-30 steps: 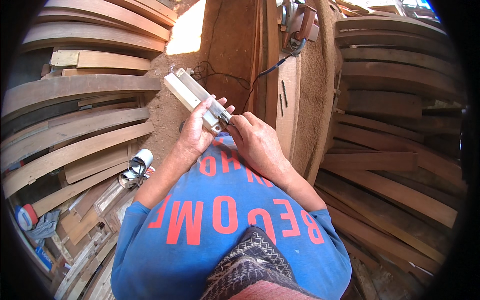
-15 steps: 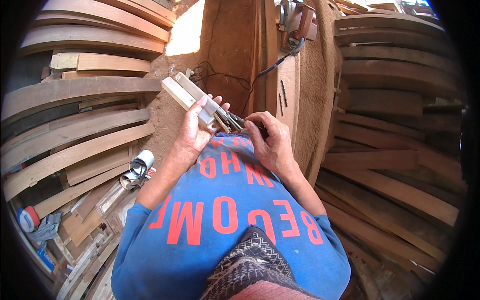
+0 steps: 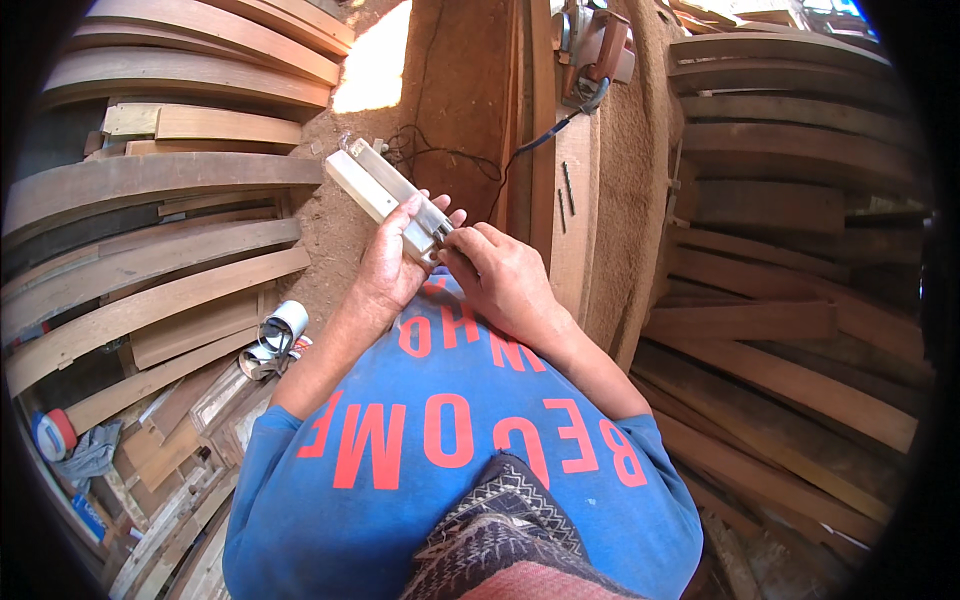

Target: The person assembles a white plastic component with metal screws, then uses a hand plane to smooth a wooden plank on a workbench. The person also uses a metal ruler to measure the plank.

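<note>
My left hand [image 3: 397, 245] is closed around a long pale case [image 3: 375, 185], which looks like a drill bit box and is tilted up to the left. Metal shanks [image 3: 437, 230] show at its near end. Bent over that end are the fingers of my right hand [image 3: 497, 268], closed against the shanks; its fingertips are partly hidden. Two dark drill bits, a longer one [image 3: 569, 188] and a shorter one [image 3: 561, 212], lie on the light plank [image 3: 575, 255] to the right.
A corded power tool [image 3: 597, 55] with a brown handle rests at the plank's far end. Stacked boards [image 3: 160, 190] line the left side, and more boards [image 3: 790, 255] the right. A white cylindrical thing [image 3: 285, 322] sits left of my left forearm. Black cable [image 3: 455, 150] trails ahead.
My right hand has moved left and in toward the case's near end. The bits that stuck out of it at an angle now show far less, sitting deeper in the case or behind my fingers.
</note>
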{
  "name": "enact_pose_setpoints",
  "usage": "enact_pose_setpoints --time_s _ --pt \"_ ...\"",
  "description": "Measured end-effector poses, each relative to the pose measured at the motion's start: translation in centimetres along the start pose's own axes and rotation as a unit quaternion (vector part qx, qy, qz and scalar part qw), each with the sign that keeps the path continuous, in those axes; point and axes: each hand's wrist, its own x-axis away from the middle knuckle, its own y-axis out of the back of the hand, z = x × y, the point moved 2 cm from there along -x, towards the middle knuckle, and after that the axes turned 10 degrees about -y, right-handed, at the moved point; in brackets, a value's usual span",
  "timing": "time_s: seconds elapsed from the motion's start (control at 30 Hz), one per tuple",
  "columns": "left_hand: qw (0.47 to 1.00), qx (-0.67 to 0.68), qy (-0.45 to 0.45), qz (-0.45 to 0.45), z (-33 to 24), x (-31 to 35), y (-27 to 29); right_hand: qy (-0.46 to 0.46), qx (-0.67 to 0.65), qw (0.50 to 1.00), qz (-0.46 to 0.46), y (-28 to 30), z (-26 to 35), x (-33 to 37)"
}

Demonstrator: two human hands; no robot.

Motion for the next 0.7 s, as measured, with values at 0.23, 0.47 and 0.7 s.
enact_pose_setpoints --time_s 0.23,0.47,0.7 --pt "0.999 0.001 0.019 0.033 0.0 0.3 0.3 -0.146 -0.299 0.939 0.085 0.0 -1.7 -0.3" --pt "0.999 0.028 -0.031 0.022 -1.8 -0.9 1.7 -0.317 -0.566 0.761 -0.008 1.6 -6.9 -0.6" --pt "0.992 0.051 -0.111 0.011 -5.7 -1.3 5.5 -0.358 -0.583 0.728 -0.038 0.6 -11.1 0.2"
